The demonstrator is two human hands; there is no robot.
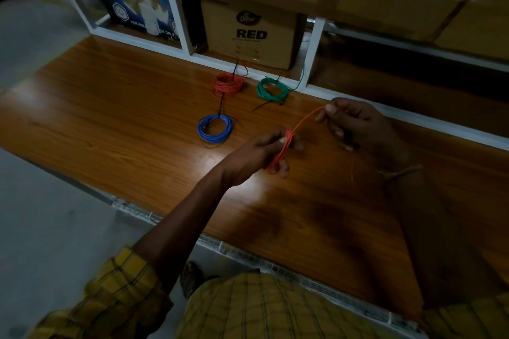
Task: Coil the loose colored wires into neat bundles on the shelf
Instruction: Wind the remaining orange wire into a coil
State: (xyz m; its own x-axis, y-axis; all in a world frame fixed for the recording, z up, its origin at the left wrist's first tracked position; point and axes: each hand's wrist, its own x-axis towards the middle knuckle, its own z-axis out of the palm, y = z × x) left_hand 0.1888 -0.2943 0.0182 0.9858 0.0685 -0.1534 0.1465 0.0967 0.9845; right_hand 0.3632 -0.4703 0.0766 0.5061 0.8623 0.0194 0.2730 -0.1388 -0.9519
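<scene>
Our left hand (271, 150) grips the half-wound orange coil (283, 150) above the surface (124, 118); right hand (355, 124) pinches its loose wire (305, 118). Slack grip likely lets loops spring apart.

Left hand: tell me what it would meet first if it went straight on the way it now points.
Probably the right hand. The left hand, gripping the orange coil, points right and away along the taut orange wire, which the right hand pinches. Depth is unclear from one view.
</scene>
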